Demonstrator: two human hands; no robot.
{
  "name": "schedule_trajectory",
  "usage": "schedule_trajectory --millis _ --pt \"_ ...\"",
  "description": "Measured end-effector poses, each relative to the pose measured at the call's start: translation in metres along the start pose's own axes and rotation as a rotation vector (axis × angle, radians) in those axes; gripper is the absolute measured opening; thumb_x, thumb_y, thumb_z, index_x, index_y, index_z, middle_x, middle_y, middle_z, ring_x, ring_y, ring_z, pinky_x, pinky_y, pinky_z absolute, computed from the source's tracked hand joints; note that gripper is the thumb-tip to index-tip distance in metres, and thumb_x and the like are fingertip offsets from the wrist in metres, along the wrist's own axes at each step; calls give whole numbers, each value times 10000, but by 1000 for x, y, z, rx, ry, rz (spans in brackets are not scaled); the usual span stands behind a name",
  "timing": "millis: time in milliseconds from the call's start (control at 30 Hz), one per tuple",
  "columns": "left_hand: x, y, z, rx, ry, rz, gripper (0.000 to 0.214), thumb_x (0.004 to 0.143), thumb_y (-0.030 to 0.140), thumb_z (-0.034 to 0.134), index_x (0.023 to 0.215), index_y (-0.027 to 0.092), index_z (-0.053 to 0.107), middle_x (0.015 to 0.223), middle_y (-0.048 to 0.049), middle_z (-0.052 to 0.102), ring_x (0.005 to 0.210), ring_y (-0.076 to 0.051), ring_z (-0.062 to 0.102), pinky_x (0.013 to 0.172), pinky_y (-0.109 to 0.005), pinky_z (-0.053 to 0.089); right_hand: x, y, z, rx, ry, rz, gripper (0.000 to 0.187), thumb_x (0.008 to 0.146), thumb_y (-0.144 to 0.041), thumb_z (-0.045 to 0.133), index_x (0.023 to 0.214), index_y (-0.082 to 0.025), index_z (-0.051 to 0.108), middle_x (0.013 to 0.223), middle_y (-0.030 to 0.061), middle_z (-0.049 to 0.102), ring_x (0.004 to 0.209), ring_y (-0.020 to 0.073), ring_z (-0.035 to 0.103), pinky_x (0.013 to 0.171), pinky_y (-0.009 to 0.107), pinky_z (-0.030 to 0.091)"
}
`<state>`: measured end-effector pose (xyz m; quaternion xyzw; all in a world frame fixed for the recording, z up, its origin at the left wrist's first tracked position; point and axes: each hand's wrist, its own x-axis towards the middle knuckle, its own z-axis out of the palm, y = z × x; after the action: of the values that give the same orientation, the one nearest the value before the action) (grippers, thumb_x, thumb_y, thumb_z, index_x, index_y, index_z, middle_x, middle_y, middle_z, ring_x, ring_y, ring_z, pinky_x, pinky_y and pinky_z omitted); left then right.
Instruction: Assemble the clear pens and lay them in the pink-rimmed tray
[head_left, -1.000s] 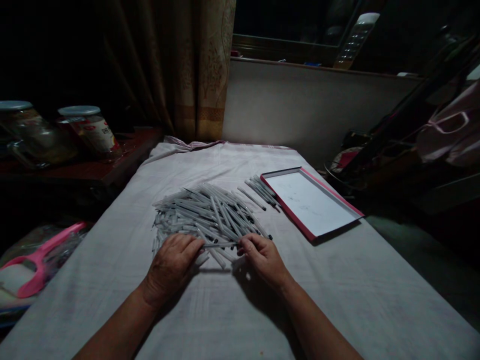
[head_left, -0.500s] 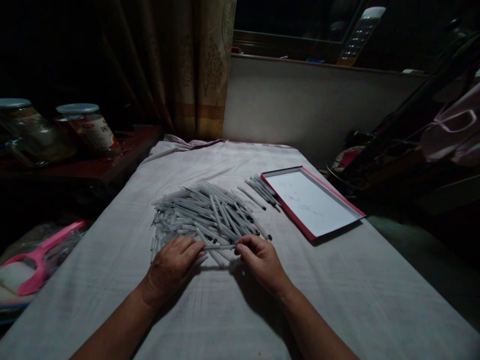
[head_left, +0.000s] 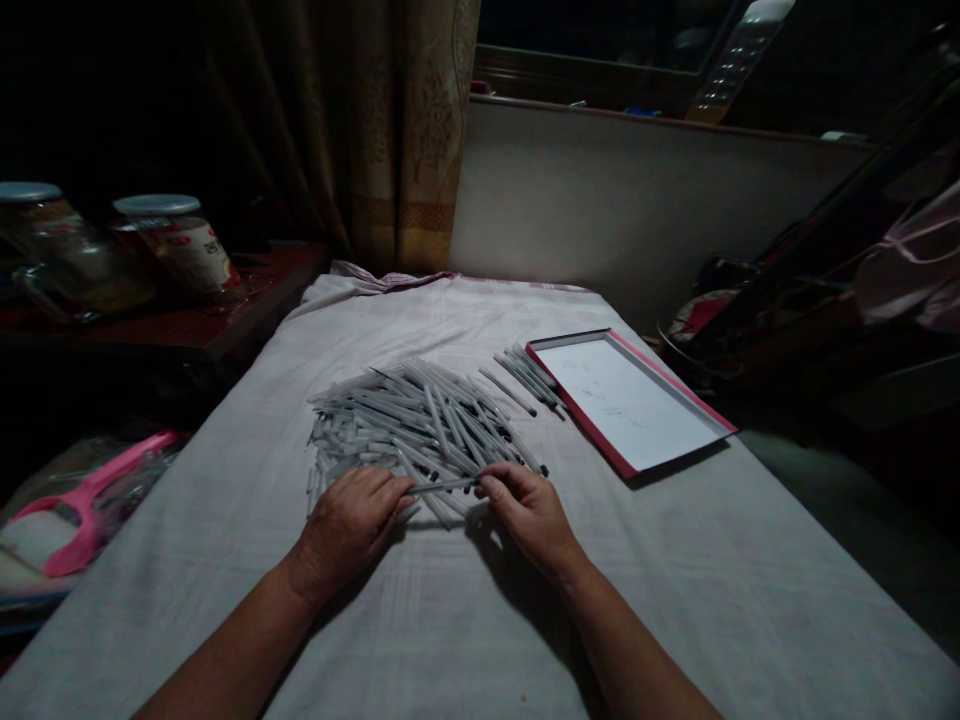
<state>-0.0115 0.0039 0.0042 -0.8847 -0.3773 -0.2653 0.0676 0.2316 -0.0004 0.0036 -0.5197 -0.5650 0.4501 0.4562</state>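
Between my two hands a slim grey-white pen (head_left: 444,486) lies nearly level, in front of the heap. My left hand (head_left: 358,515) pinches its left end, and my right hand (head_left: 525,510) pinches the right end between thumb and fingers. Both ends are hidden by fingertips. Just behind is a big loose pile of pens (head_left: 405,415), translucent with some dark tips, pointing many ways. A smaller row of pens (head_left: 529,375) lies to the right of the pile, beside a shallow red-edged box lid (head_left: 637,400) with a white inside.
A pale checked cloth (head_left: 420,630) covers the table. At left, jars (head_left: 187,250) stand on a dark red cabinet (head_left: 262,290), with a pink plastic handle (head_left: 90,510) below it. A patterned curtain (head_left: 412,130) and a window sill with a tilted-looking bottle (head_left: 735,65) are behind.
The view has shifted slightly. Both hands keep hold of the pen, its right end now a little higher than before. The pile and the box lid look the same.
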Motion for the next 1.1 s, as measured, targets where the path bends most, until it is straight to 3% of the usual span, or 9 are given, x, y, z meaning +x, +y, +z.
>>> schedule_trajectory --millis 100,367,567,667,767,900,1100 --pt "0 0 -1 -13 -16 -14 287 1020 334 395 1022 183 639 815 -34 661 752 -194 587 695 -321 434 1 1 -1 -43 -9 6 187 784 -341 609 739 -176 685 664 22 681 638 161 623 613 273 490" --pt "0 0 2 -9 -23 -5 278 1023 330 393 1019 181 628 802 -31 651 739 -193 581 687 -319 424 -1 4 -2 -27 -29 -34 180 769 -306 632 905 -199 682 762 15 677 685 156 619 630 267 486" --pt "0 0 3 -15 -24 8 266 1020 313 401 1031 168 625 810 -36 651 752 -201 584 694 -323 422 -1 3 -3 -80 -11 -66 154 806 -312 591 797 -191 685 718 22 680 688 165 624 651 281 488" --pt "1 1 2 -14 -34 1 262 1020 312 401 1030 172 623 815 -34 655 752 -200 584 701 -321 421 -1 4 -3 -89 -6 -73 144 776 -271 624 875 -195 696 803 30 699 721 166 629 663 279 492" --pt "1 1 3 -11 -29 1 259 1018 318 409 1036 172 622 820 -34 658 751 -198 584 705 -319 419 -1 4 -3 -50 -23 -45 184 792 -309 624 914 -191 695 783 23 688 701 160 627 649 272 494" --pt "0 2 3 -15 -30 5 242 1011 310 429 1034 170 625 823 -33 658 763 -201 588 715 -322 424 -1 3 -4 -50 -24 -23 144 785 -309 611 792 -186 685 706 14 664 669 155 608 638 273 481" --pt "0 2 2 -13 -27 1 228 1003 305 447 1040 171 628 838 -35 666 771 -200 596 715 -327 437 -1 4 -3 18 -53 10 182 753 -308 657 893 -195 690 732 7 660 649 145 598 611 269 478"
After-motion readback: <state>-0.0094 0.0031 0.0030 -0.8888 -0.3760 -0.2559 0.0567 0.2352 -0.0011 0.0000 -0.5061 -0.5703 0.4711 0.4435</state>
